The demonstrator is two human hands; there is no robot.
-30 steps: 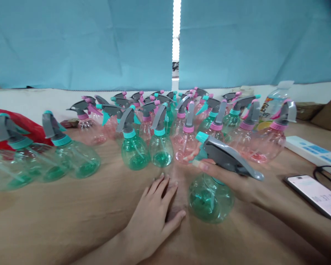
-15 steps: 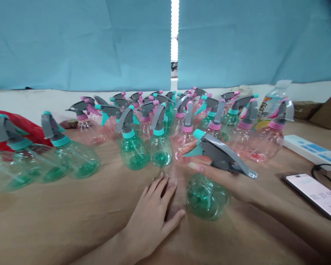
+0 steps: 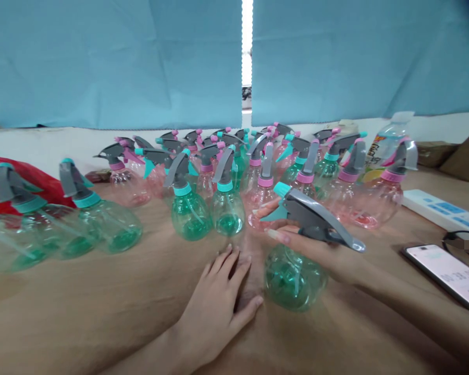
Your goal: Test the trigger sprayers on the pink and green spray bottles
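My right hand is closed around the neck of a green spray bottle with a grey head and teal nozzle. Its nozzle points away to the left, and the collar is hidden by my fingers. My left hand lies flat on the wooden table, fingers spread, holding nothing. Just beyond it stand two green spray bottles, a darker one and a paler one. Pink-collared spray bottles, one of them clear pink, stand behind my right hand.
Several spray bottles crowd the back of the table. More green ones stand at the left before a red bag. To the right are a phone, a white power strip, a labelled plastic bottle and cardboard boxes.
Almost nothing has moved; both hands and the held spray bottle keep their places. The digits on the phone screen have changed.
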